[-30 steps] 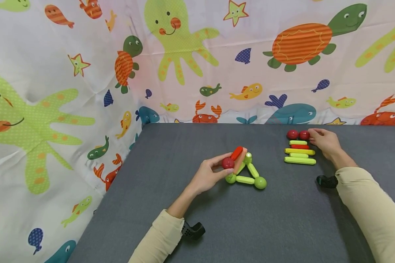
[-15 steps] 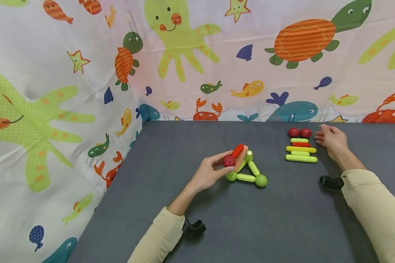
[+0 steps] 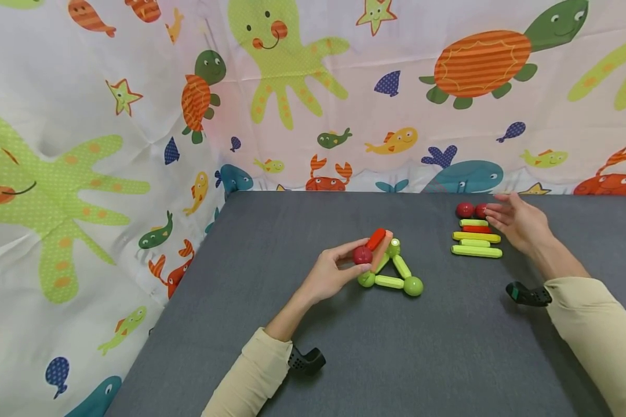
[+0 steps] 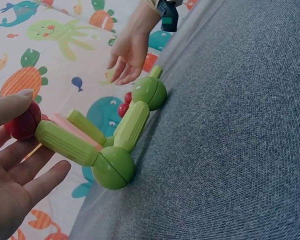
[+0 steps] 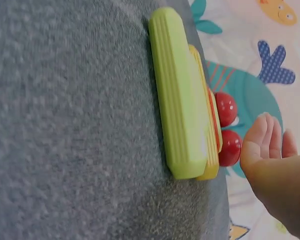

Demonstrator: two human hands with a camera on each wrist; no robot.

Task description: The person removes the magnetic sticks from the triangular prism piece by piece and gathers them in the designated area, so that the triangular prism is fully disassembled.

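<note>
In the head view my left hand (image 3: 327, 278) pinches a red ball (image 3: 362, 255) between thumb and fingers. From that ball an orange-red stick (image 3: 377, 238) and a pale pink stick (image 3: 382, 252) slant away. Below it lies a triangle of green sticks (image 3: 389, 282) and green balls (image 3: 413, 286). The left wrist view shows a green stick (image 4: 67, 144) running from the red ball to a green ball (image 4: 113, 167). My right hand (image 3: 524, 226), fingers loosely bent, hovers by two loose red balls (image 3: 465, 210); its fingertips partly cover the right one. Whether they touch is unclear.
Nearer than the red balls, several sticks lie in a row on the grey table (image 3: 292, 220): a long green stick (image 3: 476, 251), a yellow stick (image 3: 475, 237), a red stick (image 3: 476, 229) and shorter green ones. A sea-animal cloth (image 3: 292, 156) hangs behind and at the left.
My right hand first drew back to the right from the two red balls, then came back slightly left, its palm turning up more. My left hand keeps its hold on the red ball.
</note>
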